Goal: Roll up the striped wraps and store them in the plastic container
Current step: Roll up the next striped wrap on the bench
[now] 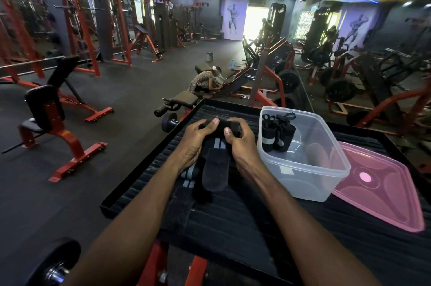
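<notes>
Under both forearms lies a black ribbed platform (233, 220) with a raised rim, which carries everything in play. Off to the right of the right hand, a pink lid (382, 194) lies flat, partly under the clear plastic container (303, 178), which stands open just beside that hand. Two rolled wraps (276, 134) already stand in the container's far left corner, so part of the job looks done.

Between the hands is a black wrap with grey stripes (213, 157). Its far end is a roll just begun, and its unrolled tail runs back toward the person, over a second loose wrap (186, 176) lying under the left wrist. The left hand (198, 138) and right hand (238, 143) both curl their fingers and thumbs round the roll's ends.

By my reading, most of this wrap remains to be rolled, and the second is untouched.
</notes>
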Demonstrator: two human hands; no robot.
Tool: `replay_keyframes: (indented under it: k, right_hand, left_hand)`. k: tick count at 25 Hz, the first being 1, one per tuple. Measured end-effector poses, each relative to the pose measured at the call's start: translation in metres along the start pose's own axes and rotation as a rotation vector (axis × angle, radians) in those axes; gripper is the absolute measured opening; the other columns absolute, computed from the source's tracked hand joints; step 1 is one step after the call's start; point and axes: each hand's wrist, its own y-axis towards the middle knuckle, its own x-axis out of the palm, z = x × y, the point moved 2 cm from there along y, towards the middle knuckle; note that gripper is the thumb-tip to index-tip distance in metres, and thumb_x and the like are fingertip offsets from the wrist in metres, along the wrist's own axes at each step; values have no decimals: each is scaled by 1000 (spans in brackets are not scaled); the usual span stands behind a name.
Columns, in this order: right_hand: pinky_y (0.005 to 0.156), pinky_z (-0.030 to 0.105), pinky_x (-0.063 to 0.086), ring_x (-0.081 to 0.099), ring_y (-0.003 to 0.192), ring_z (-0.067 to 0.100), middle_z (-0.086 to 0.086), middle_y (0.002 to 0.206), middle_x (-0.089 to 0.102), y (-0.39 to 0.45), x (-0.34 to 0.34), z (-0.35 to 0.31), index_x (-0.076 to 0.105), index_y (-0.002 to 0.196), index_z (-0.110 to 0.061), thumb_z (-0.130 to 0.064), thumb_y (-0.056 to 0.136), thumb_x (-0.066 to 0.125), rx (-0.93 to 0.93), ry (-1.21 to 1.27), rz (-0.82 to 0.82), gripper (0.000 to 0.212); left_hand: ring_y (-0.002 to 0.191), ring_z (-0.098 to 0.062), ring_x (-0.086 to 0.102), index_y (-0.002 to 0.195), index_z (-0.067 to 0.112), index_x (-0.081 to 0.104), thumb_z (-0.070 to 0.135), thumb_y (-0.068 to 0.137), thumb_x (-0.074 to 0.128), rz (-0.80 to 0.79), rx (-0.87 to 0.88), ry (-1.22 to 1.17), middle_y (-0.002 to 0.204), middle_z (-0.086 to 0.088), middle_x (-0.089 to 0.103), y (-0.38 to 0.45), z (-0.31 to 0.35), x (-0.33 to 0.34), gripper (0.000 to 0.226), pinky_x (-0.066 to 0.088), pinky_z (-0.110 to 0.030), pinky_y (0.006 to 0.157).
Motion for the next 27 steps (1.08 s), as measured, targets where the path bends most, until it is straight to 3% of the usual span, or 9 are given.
replay_keyframes:
  k: [4, 7, 12, 15, 19, 21, 23, 27]
  right_hand:
    - [95, 45, 56, 68, 106, 26, 10, 112, 71, 1, 0, 2, 64, 111, -17, -10, 91, 65, 56, 112, -24, 21]
    - [96, 46, 55, 70, 103, 22, 5, 108, 73, 1, -1, 3, 65, 107, -18, -23, 96, 63, 100, 117, 10, 12]
    - [75, 46, 60, 69, 98, 30, 10, 106, 71, 0, 2, 5, 64, 105, -23, -11, 97, 56, 60, 105, 7, 16]
    - [92, 55, 56, 65, 108, 34, 10, 109, 69, 1, 4, 4, 66, 97, -33, -7, 90, 59, 23, 92, -17, 28]
    - [99, 55, 50, 64, 104, 22, 4, 104, 70, 3, 1, 5, 68, 89, -29, -24, 87, 66, 13, 57, 31, 6]
    - [98, 53, 50, 63, 98, 20, 2, 99, 69, 4, -1, 5, 65, 87, -29, -15, 92, 63, -29, 5, 62, 15]
    - [95, 53, 53, 64, 103, 29, 8, 103, 69, 4, -1, 5, 64, 87, -32, -8, 93, 60, -32, 38, 65, 25]
    - [94, 54, 55, 65, 105, 32, 18, 113, 67, 4, 2, 4, 62, 95, -26, 2, 92, 57, 13, 140, 15, 28]
  left_hand:
    - [93, -29, 68, 103, 4, 69, 9, 93, 64, 24, 59, 56, 102, -18, 71, 4, 0, -2, 12, 58, -38, 83]
    - [93, -25, 68, 104, 8, 69, 0, 94, 59, -5, 77, 75, 100, -13, 71, 2, 0, 0, 17, 58, -35, 82]
    - [97, -34, 65, 103, 5, 69, 20, 92, 69, -4, 8, 37, 105, -20, 68, 2, -2, 1, 19, 53, -50, 90]
    - [92, -24, 66, 96, 11, 70, 16, 91, 69, 24, 103, 129, 96, -11, 70, 4, -1, -2, 7, 54, -39, 85]
    - [95, -17, 64, 99, 13, 69, 1, 87, 69, -8, 187, 228, 99, -5, 68, 4, -1, -4, 17, 53, -34, 89]
    - [98, -15, 64, 104, 10, 69, -1, 85, 71, -21, 199, 257, 102, -4, 69, 3, -1, -2, 22, 54, -30, 88]
    - [97, -16, 66, 107, 7, 67, 2, 85, 72, -12, 135, 154, 102, -5, 70, 2, -2, 1, 23, 56, -29, 84]
    - [97, -24, 69, 114, -5, 64, 12, 89, 70, -9, 38, 32, 105, -15, 72, 1, -4, 2, 31, 57, -34, 85]
